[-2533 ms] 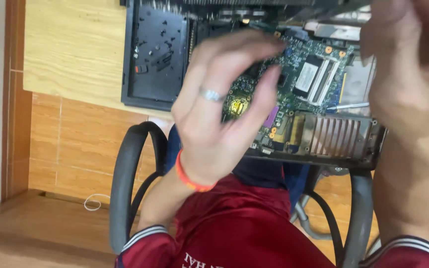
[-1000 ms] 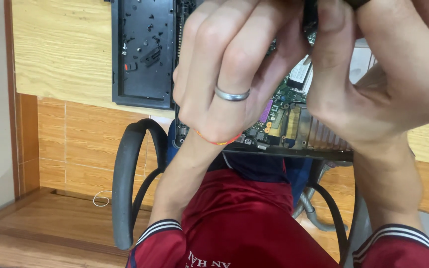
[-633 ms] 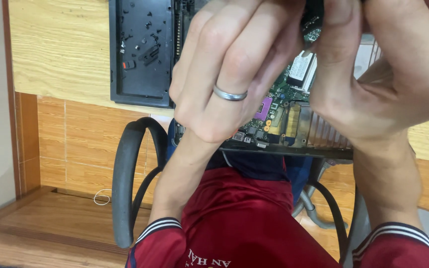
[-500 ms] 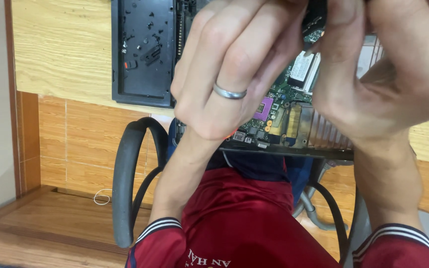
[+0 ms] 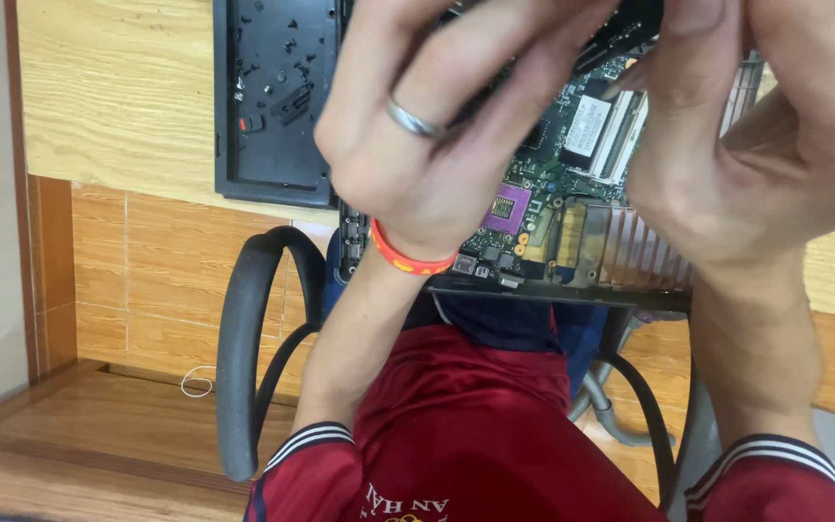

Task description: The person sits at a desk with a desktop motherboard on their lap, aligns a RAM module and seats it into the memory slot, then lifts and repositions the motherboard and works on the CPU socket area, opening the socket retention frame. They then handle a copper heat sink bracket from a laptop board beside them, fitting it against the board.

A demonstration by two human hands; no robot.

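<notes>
My left hand point(image 5: 437, 126) and right hand point(image 5: 727, 145) pinch together on a small dark part point(image 5: 620, 29). Below lies the green circuit board point(image 5: 543, 208), with a white rectangular label point(image 5: 587, 126) on it.

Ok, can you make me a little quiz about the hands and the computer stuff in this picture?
1. True or false: the left hand wears a silver ring.
2. What colour is the wristband on the left wrist? A) blue B) orange-red C) green
3. Fill in: both hands, the right hand too, are raised close together above the green ____ of the opened laptop.

Key:
1. True.
2. B.
3. Circuit board; a purple square socket sits on it, and a black tray of screws lies to its left on the wooden desk.
</notes>
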